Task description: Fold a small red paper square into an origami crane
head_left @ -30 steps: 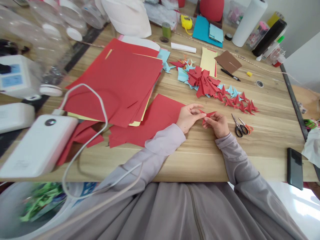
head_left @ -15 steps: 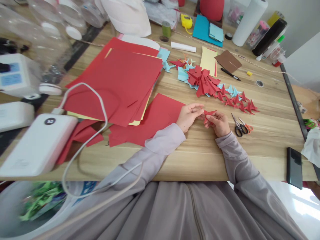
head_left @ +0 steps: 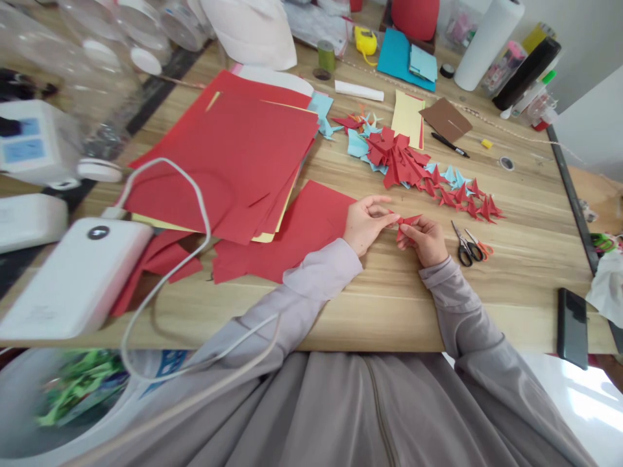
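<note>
Between my two hands, just above the wooden table, is a small red origami crane [head_left: 413, 219] with pointed tips. My left hand [head_left: 365, 226] pinches its left end between thumb and forefinger, the other fingers loosely curled. Thumb and fingers of my right hand [head_left: 428, 241] are closed on its right side and cover part of it. Beyond the hands lies a heap of folded red paper pieces [head_left: 400, 159]. Small red cranes [head_left: 457, 194] and light blue ones [head_left: 455, 176] spread to its right. Red paper sheets [head_left: 316, 220] lie left of my left hand.
Black-handled scissors [head_left: 468, 250] and orange-handled ones lie right of my right hand. A large red paper stack [head_left: 233, 162] and a white power bank [head_left: 73, 279] with a looping cable [head_left: 204, 214] occupy the left. A phone [head_left: 572, 327] rests at the right front edge.
My left thumb and forefinger have shifted slightly on the crane's left end. My right hand keeps nearly the same grip, and the view has moved a little.
</note>
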A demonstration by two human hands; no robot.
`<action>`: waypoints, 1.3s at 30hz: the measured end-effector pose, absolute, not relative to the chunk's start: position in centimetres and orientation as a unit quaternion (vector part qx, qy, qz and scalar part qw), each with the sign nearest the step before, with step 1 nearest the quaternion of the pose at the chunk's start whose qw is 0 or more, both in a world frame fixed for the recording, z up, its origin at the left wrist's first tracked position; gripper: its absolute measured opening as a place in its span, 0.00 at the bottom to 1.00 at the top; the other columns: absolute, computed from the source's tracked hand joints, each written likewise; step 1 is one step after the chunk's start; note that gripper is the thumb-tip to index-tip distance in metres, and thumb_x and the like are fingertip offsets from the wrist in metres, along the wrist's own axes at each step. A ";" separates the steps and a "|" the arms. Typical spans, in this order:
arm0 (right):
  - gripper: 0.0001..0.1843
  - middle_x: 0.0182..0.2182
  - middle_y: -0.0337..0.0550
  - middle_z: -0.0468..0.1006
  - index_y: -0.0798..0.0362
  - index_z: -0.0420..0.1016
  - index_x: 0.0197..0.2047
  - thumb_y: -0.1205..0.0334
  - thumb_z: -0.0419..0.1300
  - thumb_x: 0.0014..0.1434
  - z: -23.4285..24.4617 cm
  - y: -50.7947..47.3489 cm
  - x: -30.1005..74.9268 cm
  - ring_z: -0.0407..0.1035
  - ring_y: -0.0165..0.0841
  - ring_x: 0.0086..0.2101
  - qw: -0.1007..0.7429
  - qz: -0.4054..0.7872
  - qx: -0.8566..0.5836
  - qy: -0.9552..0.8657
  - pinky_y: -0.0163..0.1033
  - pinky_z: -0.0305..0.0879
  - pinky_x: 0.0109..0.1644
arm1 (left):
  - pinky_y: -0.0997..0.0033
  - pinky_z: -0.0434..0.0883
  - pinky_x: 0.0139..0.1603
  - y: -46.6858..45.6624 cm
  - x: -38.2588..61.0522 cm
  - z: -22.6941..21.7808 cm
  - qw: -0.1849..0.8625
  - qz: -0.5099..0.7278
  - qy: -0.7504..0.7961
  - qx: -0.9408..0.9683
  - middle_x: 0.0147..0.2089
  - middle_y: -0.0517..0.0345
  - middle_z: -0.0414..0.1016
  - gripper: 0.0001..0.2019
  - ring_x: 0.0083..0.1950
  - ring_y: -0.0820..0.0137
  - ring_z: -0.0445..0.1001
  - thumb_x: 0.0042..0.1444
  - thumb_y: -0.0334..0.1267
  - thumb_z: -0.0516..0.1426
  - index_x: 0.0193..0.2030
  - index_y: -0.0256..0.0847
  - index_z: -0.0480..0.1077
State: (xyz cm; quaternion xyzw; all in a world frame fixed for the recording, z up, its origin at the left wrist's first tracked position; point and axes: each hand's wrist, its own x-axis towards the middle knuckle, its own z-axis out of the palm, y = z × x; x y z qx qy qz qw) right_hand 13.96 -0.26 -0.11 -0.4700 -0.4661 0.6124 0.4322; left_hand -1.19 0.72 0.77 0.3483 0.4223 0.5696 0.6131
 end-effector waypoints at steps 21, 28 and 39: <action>0.15 0.19 0.38 0.79 0.55 0.73 0.28 0.54 0.71 0.45 0.6 -0.4 13.8 0.71 0.27 0.16 0.443 0.631 -0.456 -0.444 0.30 0.68 0.18 | 0.72 0.72 0.29 1.3 -1.2 0.2 0.612 0.596 0.404 0.327 0.23 0.60 0.75 0.15 0.23 0.73 0.73 0.51 0.46 0.60 0.39 0.37 0.70; 0.14 0.19 0.38 0.79 0.55 0.73 0.28 0.55 0.70 0.46 0.4 -0.3 13.9 0.71 0.28 0.16 0.438 0.630 -0.457 -0.450 0.30 0.68 0.18 | 0.74 0.71 0.30 1.2 -1.3 0.5 0.579 0.602 0.415 0.361 0.24 0.63 0.75 0.16 0.24 0.76 0.72 0.40 0.37 0.66 0.38 0.37 0.71; 0.13 0.19 0.38 0.79 0.55 0.73 0.29 0.56 0.69 0.47 0.3 -0.3 14.0 0.71 0.28 0.17 0.432 0.634 -0.454 -0.453 0.31 0.68 0.18 | 0.78 0.64 0.22 1.3 -1.3 0.2 0.582 0.606 0.398 0.368 0.19 0.67 0.68 0.10 0.19 0.79 0.65 0.43 0.35 0.64 0.32 0.36 0.70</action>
